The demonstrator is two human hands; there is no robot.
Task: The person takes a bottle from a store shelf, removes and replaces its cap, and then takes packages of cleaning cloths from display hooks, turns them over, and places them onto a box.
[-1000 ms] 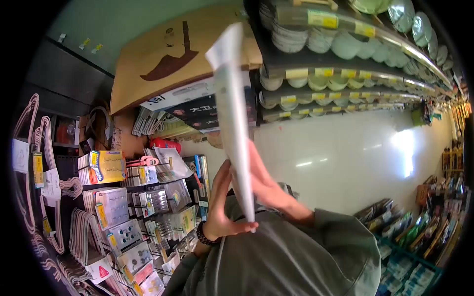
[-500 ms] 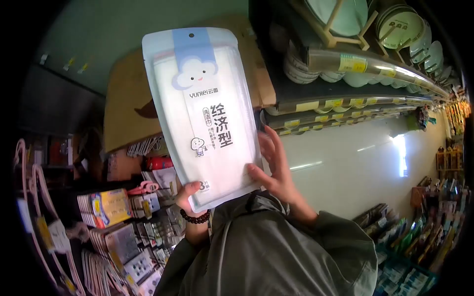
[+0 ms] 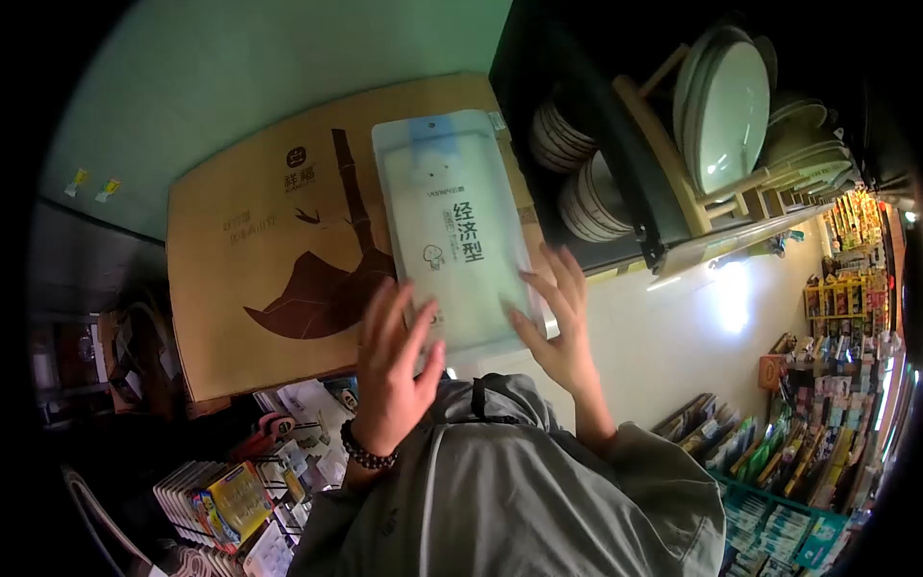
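Note:
A flat, pale plastic pack of cleaning cloths (image 3: pixel 460 279), with a blue top band and black Chinese lettering, lies face up over the right part of a brown cardboard box (image 3: pixel 231 279). Over the pack's lower left corner is my left hand (image 3: pixel 396 370), its fingers spread and blurred, a dark beaded bracelet at the wrist. My right hand (image 3: pixel 562 332) is at the lower right edge, fingers apart, with thumb and fingertips at the pack. Whether either hand presses on it is hard to tell.
Shelves on the right hold stacked bowls (image 3: pixel 591 197) and plates (image 3: pixel 726 115) in wooden racks. Hanging packaged goods (image 3: pixel 216 505) are at lower left. More merchandise (image 3: pixel 798 452) stands at lower right beyond the pale floor (image 3: pixel 635 356).
The pack has moved away from me and down onto the box. My left hand has let go of its corner, and my right hand's fingers have spread. The view has shifted, showing more of the box.

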